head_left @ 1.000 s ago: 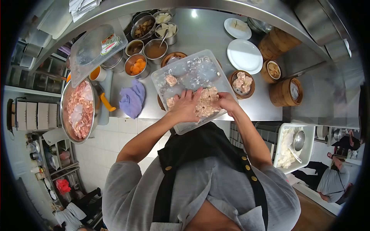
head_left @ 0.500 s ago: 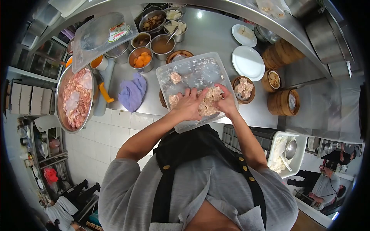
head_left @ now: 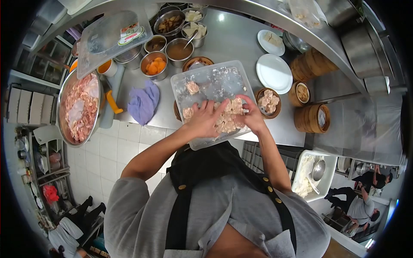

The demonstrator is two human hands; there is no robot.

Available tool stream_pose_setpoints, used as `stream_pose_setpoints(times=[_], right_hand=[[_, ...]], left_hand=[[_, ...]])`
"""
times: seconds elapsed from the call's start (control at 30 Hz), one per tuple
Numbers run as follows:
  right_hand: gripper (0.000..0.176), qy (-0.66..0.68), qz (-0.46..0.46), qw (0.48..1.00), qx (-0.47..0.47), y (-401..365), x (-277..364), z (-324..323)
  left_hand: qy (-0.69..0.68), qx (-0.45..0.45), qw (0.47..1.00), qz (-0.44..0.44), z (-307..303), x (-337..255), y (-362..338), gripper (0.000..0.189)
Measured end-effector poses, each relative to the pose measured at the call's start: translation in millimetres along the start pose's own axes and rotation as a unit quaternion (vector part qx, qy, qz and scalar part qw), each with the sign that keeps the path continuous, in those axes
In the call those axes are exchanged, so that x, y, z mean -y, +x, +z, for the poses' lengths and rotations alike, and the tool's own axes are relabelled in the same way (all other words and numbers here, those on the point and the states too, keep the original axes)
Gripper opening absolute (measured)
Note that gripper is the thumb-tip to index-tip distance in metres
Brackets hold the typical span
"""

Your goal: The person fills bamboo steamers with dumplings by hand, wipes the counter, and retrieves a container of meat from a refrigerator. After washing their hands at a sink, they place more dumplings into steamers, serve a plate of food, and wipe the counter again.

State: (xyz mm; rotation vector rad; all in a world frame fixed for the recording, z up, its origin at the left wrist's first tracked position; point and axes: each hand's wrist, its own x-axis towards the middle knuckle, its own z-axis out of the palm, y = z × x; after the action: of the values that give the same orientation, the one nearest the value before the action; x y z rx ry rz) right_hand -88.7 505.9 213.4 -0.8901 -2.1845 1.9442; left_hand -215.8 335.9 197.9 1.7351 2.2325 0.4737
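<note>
Plastic tub (head_left: pixel 217 84): left hand (head_left: pixel 205 120) at nine o'clock of pale clump (head_left: pixel 226 125), spread apart; right hand (head_left: pixel 252 116) at three, perhaps pinching, can't tell. Light cupping should spare clump.

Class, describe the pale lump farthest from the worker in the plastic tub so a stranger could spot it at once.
Find the steel counter, then the clear plastic tub at its front edge. Inside, look beyond the left hand, toward the far-left corner. The pale lump sits alone, while the other lumps lie beside the left hand or between it and the right hand.
</note>
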Motion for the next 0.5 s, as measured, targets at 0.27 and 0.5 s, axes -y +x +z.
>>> stream_pose_setpoints(times=[0.27,0.5], right_hand=[[0.067,0.129,-0.017,0.990,0.055,7,9,-2],[0.065,0.265,0.018,0.961,0.081,9,9,-6]], left_hand=[[-0.119,0.006,0.993,0.013,-18,7,3,0.118],[-0.176,0.046,0.983,0.016,-24,15,5,0.119]])
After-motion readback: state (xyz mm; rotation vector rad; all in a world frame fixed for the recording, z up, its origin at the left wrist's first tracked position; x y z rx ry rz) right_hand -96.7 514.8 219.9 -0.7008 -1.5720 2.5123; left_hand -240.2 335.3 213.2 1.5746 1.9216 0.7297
